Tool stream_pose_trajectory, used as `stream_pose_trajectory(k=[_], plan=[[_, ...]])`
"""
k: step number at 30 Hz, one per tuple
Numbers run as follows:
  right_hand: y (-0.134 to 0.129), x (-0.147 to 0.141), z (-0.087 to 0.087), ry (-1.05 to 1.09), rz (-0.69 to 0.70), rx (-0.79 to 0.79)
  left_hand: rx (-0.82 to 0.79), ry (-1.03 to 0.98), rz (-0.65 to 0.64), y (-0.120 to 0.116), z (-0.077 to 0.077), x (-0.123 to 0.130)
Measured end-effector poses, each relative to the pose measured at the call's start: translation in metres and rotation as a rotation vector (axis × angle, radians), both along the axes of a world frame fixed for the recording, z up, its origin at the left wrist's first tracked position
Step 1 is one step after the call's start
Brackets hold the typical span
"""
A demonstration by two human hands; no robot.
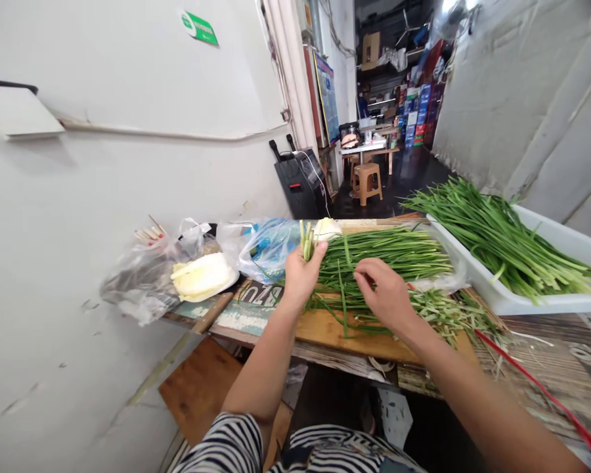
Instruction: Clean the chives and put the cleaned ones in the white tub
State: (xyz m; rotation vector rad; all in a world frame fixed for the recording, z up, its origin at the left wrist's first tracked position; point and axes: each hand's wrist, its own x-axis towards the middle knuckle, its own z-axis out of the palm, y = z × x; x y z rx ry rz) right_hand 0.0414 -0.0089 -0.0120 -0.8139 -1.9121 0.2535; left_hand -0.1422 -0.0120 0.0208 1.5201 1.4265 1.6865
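Observation:
My left hand [302, 274] is closed around a small bunch of garlic chives [306, 242], pale stem ends pointing up. Some green blades hang below that hand over the board. To its right, my right hand [381, 289] has its thumb and fingers pinched together at a thin chive blade [347, 252]. Behind and beneath both hands lies a large pile of garlic chives [398, 253] on a wooden board [320, 328]. Pale trimmed chive scraps [448, 315] are heaped by my right wrist.
A white tray [526, 307] full of chives stands at the right. Cabbage pieces [204, 274] and plastic bags [270, 246] lie left along the wall. A red strap [532, 381] crosses the table's right side. A black speaker [303, 180] stands beyond the table, with a stool [367, 180] further back.

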Motion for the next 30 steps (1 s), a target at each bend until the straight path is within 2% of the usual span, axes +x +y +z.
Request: stream_pose_trajectory(k=[3, 6, 9, 13, 15, 19, 24, 26, 28, 30], plan=[[-0.011, -0.006, -0.001, 0.002, 0.043, 0.041, -0.096, 0.071, -0.029, 0.007, 0.000, 0.012], [-0.014, -0.008, -0.004, -0.046, 0.043, 0.040, -0.131, -0.076, -0.126, 0.010, 0.001, 0.020], [-0.012, -0.006, -0.008, -0.075, 0.042, 0.059, -0.167, -0.100, -0.192, 0.010, 0.000, 0.021], [-0.009, -0.001, -0.010, -0.016, -0.030, 0.073, -0.129, -0.042, -0.116, 0.009, -0.002, 0.015], [-0.007, 0.000, -0.008, 0.043, -0.063, 0.089, -0.178, -0.020, -0.137, 0.008, -0.001, 0.014], [-0.005, -0.003, -0.008, 0.021, 0.047, 0.155, -0.238, -0.081, -0.259, 0.006, 0.003, 0.020], [-0.011, -0.008, -0.014, -0.023, 0.126, 0.170, -0.167, -0.213, -0.296, 0.006, 0.000, 0.026], [-0.009, -0.003, -0.013, -0.046, 0.138, 0.159, -0.084, -0.243, -0.298, 0.006, 0.002, 0.022], [0.001, 0.011, -0.009, -0.100, 0.092, 0.107, 0.088, -0.260, -0.218, 0.005, 0.012, 0.013], [0.020, 0.033, -0.005, -0.224, -0.052, 0.003, 0.311, -0.259, -0.048, 0.002, 0.027, -0.002]])
